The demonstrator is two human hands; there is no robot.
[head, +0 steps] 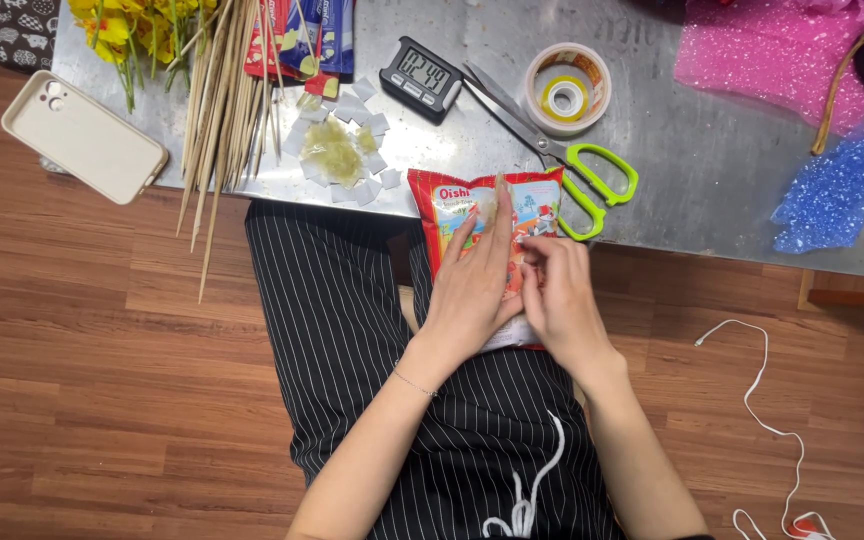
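A red snack packet [455,200] lies half on the edge of the metal table [692,170] and half over my lap. My left hand [472,285] rests flat on the packet, fingers stretched along it toward the table. Beside it, my right hand [557,295] has its fingers curled at the packet's right side, touching it and pinching at the surface near the left hand's fingers. What the right fingertips grip is hidden. A thin wooden stick seems to lie under the left fingers along the packet.
On the table lie green-handled scissors [582,170], a tape roll [567,88], a black digital timer [420,77], white squares with a yellowish lump [337,155], wooden skewers [222,110], yellow flowers [132,30], a phone [82,135], pink [772,50] and blue [837,190] glitter mesh. A white cable [762,400] lies on the floor.
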